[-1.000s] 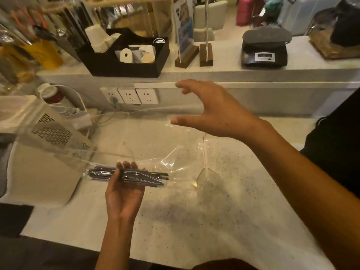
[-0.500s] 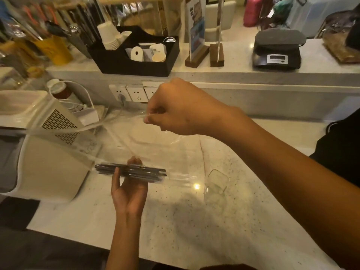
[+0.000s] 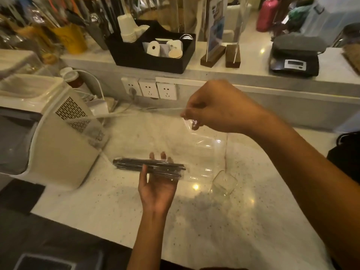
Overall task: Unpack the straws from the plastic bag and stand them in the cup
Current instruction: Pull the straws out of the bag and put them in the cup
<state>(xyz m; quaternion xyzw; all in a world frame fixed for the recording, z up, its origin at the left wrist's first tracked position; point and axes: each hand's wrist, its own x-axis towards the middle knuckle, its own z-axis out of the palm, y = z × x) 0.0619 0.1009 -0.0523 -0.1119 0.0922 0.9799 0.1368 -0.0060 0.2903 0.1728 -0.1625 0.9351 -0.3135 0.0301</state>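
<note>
A bundle of dark straws (image 3: 134, 165) lies sideways inside a clear plastic bag (image 3: 196, 145), held above the counter. My left hand (image 3: 157, 184) grips the bundle through the bag from below, thumb over it. Higher up and to the right, my right hand (image 3: 216, 108) pinches the bag's upper edge, which is pulled taut toward the left. A clear empty cup (image 3: 224, 183) stands on the white speckled counter (image 3: 214, 230), just right of the straws' ends and below my right forearm.
A white appliance (image 3: 56, 141) with a vent grille stands at the left. Wall sockets (image 3: 149, 90) and cables sit behind. The raised shelf holds a black organiser (image 3: 136, 57) with paper cups, wooden sign stands (image 3: 213, 56) and a black scale (image 3: 295, 60).
My right hand went from spread open above the bag to pinching the bag's top edge, then pulled it slightly right and upward. The left hand kept its hold on the straws.
</note>
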